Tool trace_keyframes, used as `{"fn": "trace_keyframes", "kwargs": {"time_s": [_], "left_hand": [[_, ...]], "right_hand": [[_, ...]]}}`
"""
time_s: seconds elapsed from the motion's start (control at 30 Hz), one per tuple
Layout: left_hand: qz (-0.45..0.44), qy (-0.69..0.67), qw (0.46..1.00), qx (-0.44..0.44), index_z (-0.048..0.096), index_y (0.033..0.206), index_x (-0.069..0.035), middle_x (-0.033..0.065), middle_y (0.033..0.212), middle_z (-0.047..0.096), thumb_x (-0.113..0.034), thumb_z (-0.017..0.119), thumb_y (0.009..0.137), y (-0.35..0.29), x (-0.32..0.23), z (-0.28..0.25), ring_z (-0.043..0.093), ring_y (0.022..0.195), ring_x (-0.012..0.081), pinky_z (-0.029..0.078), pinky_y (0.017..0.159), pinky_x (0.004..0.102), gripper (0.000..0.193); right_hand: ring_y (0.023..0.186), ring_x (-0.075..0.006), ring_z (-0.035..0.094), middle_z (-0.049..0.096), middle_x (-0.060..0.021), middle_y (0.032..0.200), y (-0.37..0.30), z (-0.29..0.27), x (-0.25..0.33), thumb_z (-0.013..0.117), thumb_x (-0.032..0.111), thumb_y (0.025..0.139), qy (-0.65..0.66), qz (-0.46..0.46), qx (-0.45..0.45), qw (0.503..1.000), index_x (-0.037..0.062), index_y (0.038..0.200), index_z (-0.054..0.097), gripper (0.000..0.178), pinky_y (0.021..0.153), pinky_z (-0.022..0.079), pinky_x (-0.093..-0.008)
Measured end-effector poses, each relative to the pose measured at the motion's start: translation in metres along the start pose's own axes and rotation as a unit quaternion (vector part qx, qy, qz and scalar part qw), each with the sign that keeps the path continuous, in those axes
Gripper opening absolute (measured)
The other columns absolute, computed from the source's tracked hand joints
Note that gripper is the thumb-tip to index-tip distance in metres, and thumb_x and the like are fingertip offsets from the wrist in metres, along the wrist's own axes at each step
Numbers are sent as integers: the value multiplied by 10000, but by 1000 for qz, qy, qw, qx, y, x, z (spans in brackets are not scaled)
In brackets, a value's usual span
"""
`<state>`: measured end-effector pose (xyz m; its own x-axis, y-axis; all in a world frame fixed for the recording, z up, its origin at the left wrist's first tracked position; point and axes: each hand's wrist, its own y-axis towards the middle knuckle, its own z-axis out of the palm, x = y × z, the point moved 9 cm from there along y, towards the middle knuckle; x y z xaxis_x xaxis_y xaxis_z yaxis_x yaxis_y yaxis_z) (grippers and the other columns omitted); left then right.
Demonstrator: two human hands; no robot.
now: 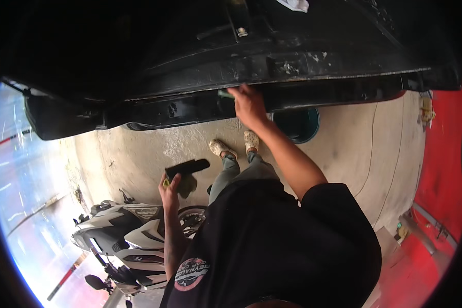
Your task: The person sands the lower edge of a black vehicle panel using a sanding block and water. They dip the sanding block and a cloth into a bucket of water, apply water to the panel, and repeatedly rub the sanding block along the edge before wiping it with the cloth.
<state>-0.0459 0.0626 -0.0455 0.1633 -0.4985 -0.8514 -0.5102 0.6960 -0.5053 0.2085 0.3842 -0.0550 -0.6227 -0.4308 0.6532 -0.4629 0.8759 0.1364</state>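
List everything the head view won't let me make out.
In the head view:
Greenish item: mostly covered by the right hand.
Black object in the left hand: too dark to identify.
Bucket: top side hidden by the black bumper.
Scooter wheel: partly behind the left forearm.
White item: cut off by the upper edge.

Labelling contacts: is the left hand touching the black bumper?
Apart. The head view shows bare floor between the left hand and the black bumper.
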Motion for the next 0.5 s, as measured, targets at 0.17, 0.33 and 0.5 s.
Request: {"fn": "trace_keyframes", "kwargs": {"time_s": [0.17, 0.33, 0.5], "left_hand": [[-10, -107, 993, 53, 613, 1294, 34, 93, 1124, 700, -256, 767, 913, 44, -46, 67, 665, 1012, 180, 522, 915, 313, 503], [14, -138, 985, 101, 626, 1290, -4, 76, 1113, 699, -226, 758, 915, 70, -98, 120, 662, 1006, 169, 523, 903, 314, 456], [25, -134, 973, 185, 656, 1237, -30, 49, 1083, 710, -194, 755, 917, 106, -140, 172, 674, 950, 142, 544, 856, 318, 373]], "right_hand": [[1158, -272, 566, 628, -32, 1262, 69, -51, 20, 706, 134, 905, -175, -81, -88, 977, 224, 1258, 723, 365, 964, 441, -485], [1324, -302, 542, 624, -90, 1379, 40, -55, 45, 745, 294, 932, 47, -108, -30, 993, 151, 1305, 673, 407, 1112, 416, -474], [1262, -287, 626, 636, -140, 1378, 31, -41, 83, 823, 291, 866, 241, -134, 205, 939, 96, 1328, 643, 533, 1068, 491, -412]]}}
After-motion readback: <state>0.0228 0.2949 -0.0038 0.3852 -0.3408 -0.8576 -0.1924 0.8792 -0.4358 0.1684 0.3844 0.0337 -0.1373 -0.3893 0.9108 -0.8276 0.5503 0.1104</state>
